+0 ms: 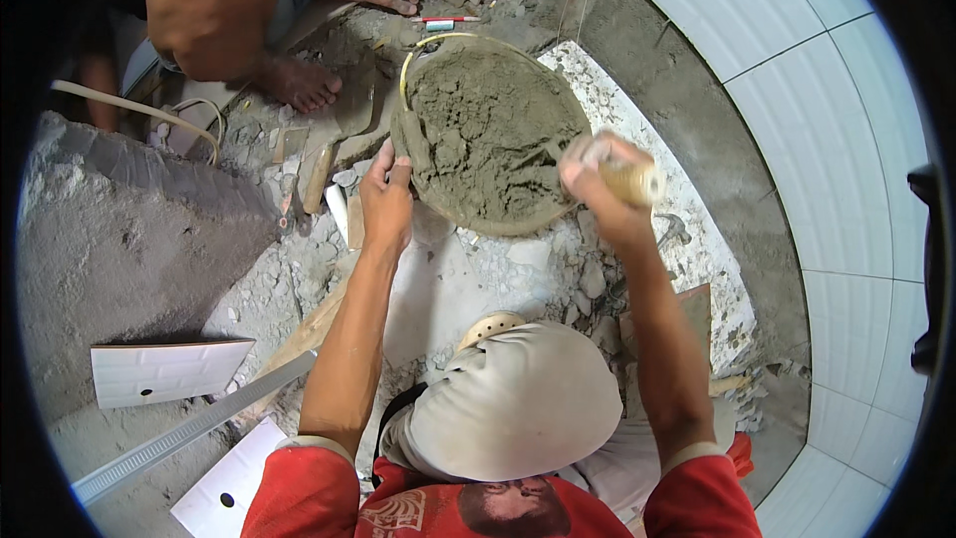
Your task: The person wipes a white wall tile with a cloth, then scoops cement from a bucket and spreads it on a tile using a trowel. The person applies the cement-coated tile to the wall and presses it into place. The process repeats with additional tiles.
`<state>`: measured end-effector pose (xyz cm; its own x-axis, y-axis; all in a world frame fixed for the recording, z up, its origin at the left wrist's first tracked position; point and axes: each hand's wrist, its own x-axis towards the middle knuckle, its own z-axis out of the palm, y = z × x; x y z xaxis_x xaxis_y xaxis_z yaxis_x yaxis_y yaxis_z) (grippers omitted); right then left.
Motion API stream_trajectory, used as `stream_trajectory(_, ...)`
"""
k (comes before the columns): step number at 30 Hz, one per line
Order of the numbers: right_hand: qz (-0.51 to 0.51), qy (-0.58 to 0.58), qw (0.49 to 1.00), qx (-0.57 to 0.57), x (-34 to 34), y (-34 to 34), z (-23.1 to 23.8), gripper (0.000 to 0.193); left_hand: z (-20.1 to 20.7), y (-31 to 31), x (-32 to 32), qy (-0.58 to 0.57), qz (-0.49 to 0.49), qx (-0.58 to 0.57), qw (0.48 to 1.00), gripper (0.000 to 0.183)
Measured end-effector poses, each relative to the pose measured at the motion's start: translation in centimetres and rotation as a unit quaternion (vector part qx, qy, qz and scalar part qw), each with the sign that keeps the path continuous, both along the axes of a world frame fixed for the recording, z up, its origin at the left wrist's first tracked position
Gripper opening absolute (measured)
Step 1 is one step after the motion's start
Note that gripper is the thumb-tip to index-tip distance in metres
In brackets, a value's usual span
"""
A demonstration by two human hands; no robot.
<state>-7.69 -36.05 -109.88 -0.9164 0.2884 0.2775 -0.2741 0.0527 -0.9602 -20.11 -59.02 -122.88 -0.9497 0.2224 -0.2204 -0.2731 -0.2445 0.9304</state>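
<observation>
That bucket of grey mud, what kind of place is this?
Probably a room being tiled, a building site. The bucket holds wet mortar, white wall tiles curve along one side, and rubble and loose cut tiles lie on the floor.

L hand (386,201) grips mortar bucket (495,134); R hand (595,184) holds trowel handle (632,179).

Grey wet mortar (488,130) in a bucket with a yellow rim (406,65) — white glossy wall tiles (846,139), red sleeves (299,488), pale beige trousers (518,399), tan trowel handle (632,179), dusty grey floor (129,249).
</observation>
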Motion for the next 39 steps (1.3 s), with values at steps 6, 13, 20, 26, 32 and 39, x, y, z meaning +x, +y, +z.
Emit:
stream_trajectory(6,0.044,0.125,0.990,-0.045,-7.1,0.9,7.0,0.016,0.5,-0.4,-0.3,-0.064,-0.020,0.017,0.998,0.052)
stream_trajectory(13,0.055,-0.143,0.986,0.067,-7.7,-1.9,-0.1,0.020,-0.5,0.0,-0.5,-0.027,0.011,-0.036,0.999,0.049)
stream_trajectory(20,0.095,-0.029,0.995,0.002,-9.4,1.6,2.0,0.014,-0.6,-0.3,-1.0,-0.014,-0.028,0.000,1.000,0.045)
stream_trajectory(26,0.092,0.093,0.984,-0.117,-9.0,5.2,10.1,0.026,0.9,-0.5,-0.4,-0.097,-0.023,0.015,0.995,0.048)
stream_trajectory(32,-0.205,0.107,0.912,-0.340,-1.9,9.2,7.9,0.028,1.3,-0.5,-0.6,-0.085,-0.025,-0.005,0.996,0.050)
stream_trajectory(39,-0.312,0.105,0.835,-0.441,4.8,10.9,3.7,0.030,0.8,-0.5,-0.6,-0.066,-0.015,-0.033,0.997,0.057)
